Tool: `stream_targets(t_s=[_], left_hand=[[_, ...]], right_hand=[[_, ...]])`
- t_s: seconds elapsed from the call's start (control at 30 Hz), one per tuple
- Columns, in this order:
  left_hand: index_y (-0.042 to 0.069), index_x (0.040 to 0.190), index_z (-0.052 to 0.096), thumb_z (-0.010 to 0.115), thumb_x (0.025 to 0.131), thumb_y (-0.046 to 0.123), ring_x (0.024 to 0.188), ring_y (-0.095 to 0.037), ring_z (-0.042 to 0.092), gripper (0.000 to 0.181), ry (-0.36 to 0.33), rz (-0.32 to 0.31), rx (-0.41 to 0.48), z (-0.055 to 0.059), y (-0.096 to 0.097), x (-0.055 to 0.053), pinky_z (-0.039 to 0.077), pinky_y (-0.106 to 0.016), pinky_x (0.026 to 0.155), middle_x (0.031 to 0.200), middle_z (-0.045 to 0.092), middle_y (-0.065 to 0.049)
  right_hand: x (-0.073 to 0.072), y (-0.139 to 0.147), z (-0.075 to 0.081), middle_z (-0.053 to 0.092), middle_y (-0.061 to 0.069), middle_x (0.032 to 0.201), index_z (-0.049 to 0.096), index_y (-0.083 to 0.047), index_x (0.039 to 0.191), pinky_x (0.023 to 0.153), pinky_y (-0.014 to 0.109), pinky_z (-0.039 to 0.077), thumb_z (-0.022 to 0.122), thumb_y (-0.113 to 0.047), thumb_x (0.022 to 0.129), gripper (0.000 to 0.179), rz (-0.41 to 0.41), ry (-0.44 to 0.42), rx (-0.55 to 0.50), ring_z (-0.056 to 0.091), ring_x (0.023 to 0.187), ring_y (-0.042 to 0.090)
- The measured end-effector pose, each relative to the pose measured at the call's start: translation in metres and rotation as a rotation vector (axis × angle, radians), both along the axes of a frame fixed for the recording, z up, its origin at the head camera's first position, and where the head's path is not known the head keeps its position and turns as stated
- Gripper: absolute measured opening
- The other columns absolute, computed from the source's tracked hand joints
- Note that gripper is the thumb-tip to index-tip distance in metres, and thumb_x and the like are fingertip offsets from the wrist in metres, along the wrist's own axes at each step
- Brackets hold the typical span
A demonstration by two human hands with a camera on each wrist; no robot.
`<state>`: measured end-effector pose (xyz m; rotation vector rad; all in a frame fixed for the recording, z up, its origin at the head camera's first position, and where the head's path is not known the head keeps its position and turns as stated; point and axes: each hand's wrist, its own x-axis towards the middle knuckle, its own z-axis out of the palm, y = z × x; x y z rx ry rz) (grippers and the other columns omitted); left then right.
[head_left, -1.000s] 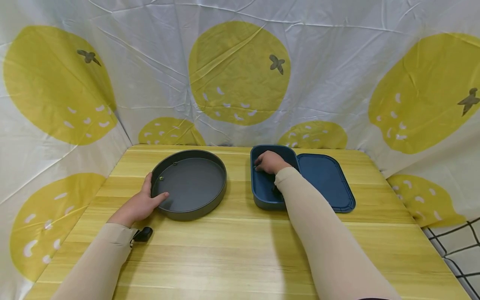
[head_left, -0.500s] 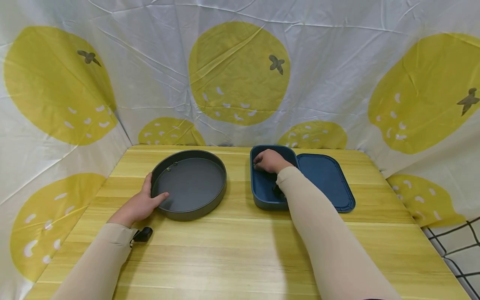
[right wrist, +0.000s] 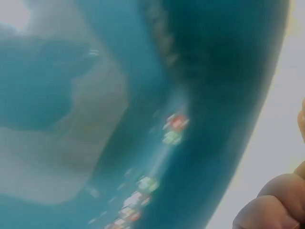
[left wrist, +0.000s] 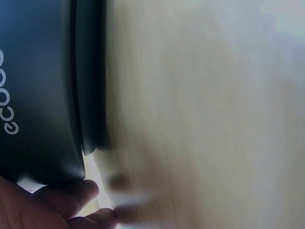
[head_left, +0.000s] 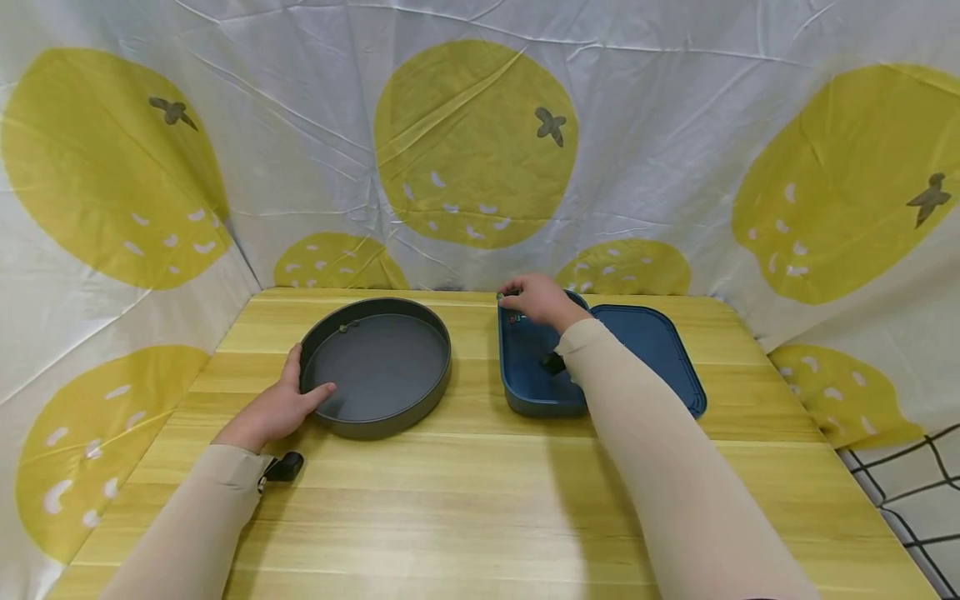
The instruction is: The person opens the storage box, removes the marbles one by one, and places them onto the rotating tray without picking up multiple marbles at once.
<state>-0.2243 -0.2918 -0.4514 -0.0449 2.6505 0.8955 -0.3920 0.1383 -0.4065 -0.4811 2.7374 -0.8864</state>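
Observation:
My left hand (head_left: pixel 273 410) holds the near-left rim of a round dark grey pan (head_left: pixel 382 367), thumb over the inside. In the left wrist view, its fingertips (left wrist: pixel 88 191) touch the pan's outer wall (left wrist: pixel 35 157). Two small yellowish bead-like pieces (head_left: pixel 344 328) lie inside by the far-left wall. Over the far-left corner of a blue rectangular box (head_left: pixel 528 375), my right hand (head_left: pixel 536 298) pinches a tiny shiny bead-like piece (head_left: pixel 500 297), its kind too small to tell. Small red, green and white pieces (right wrist: pixel 176 122) lie along the box's inner edge, blurred in the right wrist view.
A blue lid (head_left: pixel 648 350) lies flat against the box's right side. The wooden table (head_left: pixel 420 508) ends at a lemon-print curtain (head_left: pixel 472 167) at the back. On the far right hangs a black wire grid (head_left: pixel 915 492).
My right hand has risen from inside the box to its far-left rim with the small bead-like piece. One piece in the pan has rolled toward the far wall. My left hand stays put.

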Motion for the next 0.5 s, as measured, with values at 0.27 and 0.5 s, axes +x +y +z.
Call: stream_targets(t_s=[0.27,0.5], left_hand=[[0.009,0.161,-0.034,0.046,0.104,0.069,0.147,-0.061,0.034,0.115,0.003,0.002,0.000,0.000,0.000,0.000,0.033,-0.071,0.118,0.169,0.002,-0.040],[0.008,0.161,-0.033,0.048,0.105,0.066,0.150,-0.061,0.030,0.115,0.003,0.008,0.025,0.001,0.001,0.001,0.030,-0.071,0.120,0.169,-0.001,-0.040]], right_hand=[[0.013,-0.042,0.017,0.049,-0.001,0.060,0.071,-0.018,0.137,0.058,0.030,0.043,0.064,-0.032,0.106,0.035,0.054,0.005,-0.035,0.038,0.048,0.013],[0.026,-0.076,0.023,0.060,0.003,0.082,0.073,-0.019,0.134,0.071,0.034,0.044,0.066,-0.032,0.106,0.032,0.133,0.016,-0.058,0.036,0.055,0.014]])
